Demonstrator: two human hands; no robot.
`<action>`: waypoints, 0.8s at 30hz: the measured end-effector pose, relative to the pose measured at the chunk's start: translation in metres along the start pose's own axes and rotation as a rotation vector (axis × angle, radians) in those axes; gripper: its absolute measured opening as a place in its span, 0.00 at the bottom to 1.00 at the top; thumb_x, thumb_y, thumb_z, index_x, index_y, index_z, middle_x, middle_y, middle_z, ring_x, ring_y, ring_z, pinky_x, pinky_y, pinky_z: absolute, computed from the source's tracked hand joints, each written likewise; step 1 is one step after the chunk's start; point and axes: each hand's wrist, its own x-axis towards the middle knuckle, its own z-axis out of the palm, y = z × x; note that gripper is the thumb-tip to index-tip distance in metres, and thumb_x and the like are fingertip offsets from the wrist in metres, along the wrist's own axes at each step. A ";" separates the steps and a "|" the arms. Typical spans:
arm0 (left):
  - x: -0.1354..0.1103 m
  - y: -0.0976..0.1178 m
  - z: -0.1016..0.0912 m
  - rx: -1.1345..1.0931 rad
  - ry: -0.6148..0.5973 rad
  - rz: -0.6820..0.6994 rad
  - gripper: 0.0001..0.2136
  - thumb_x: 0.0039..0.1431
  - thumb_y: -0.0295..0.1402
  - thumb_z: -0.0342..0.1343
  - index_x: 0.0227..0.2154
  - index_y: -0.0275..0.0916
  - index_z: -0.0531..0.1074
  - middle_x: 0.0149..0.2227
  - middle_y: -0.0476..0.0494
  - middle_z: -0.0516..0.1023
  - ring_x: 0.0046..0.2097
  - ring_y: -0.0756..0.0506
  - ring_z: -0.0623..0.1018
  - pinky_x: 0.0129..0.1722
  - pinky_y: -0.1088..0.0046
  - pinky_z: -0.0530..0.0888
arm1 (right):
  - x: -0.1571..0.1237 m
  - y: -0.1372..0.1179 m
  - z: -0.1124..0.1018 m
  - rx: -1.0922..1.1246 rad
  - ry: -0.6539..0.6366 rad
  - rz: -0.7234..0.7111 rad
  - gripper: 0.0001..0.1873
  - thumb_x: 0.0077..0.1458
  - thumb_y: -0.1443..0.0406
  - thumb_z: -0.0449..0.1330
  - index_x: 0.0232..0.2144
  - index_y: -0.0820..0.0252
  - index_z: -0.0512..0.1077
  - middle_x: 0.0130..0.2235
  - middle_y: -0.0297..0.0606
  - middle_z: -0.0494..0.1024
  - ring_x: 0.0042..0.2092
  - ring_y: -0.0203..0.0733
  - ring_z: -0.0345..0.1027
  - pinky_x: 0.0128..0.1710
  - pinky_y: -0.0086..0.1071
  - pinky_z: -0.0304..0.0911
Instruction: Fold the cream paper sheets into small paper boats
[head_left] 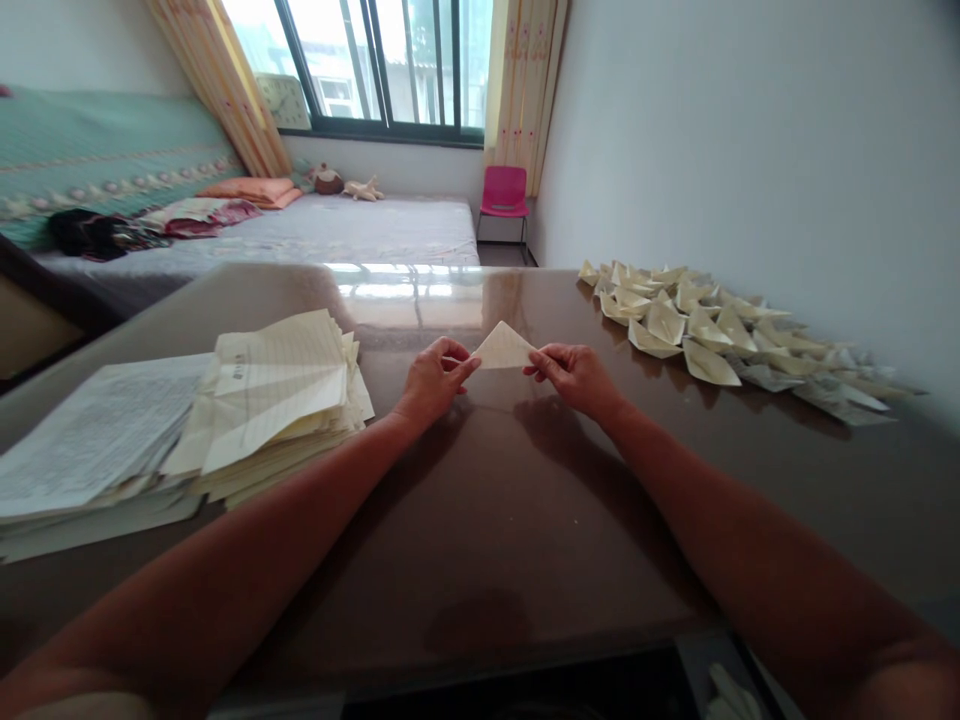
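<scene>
A cream sheet of paper folded into a triangle (504, 347) is held up over the brown table, its point upward. My left hand (439, 377) pinches its left corner between thumb and fingers. At the opposite corner, my right hand (571, 376) has the same kind of pinch. Some fingertips are hidden behind the paper.
Folded paper boats (709, 330) crowd the table's right side by the wall. To the left lie a stack of creased cream sheets (277, 400) and a pile of printed paper (97, 430). Beyond the glossy table (480, 540) are a bed (390, 225) and a pink chair (505, 192).
</scene>
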 end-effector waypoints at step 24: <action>-0.002 0.007 -0.003 -0.340 -0.298 -0.303 0.19 0.44 0.44 0.66 0.24 0.34 0.67 0.21 0.52 0.69 0.21 0.59 0.64 0.18 0.85 0.59 | 0.003 0.009 0.003 0.596 -0.177 0.324 0.22 0.47 0.47 0.62 0.23 0.61 0.71 0.24 0.34 0.74 0.24 0.30 0.62 0.26 0.25 0.57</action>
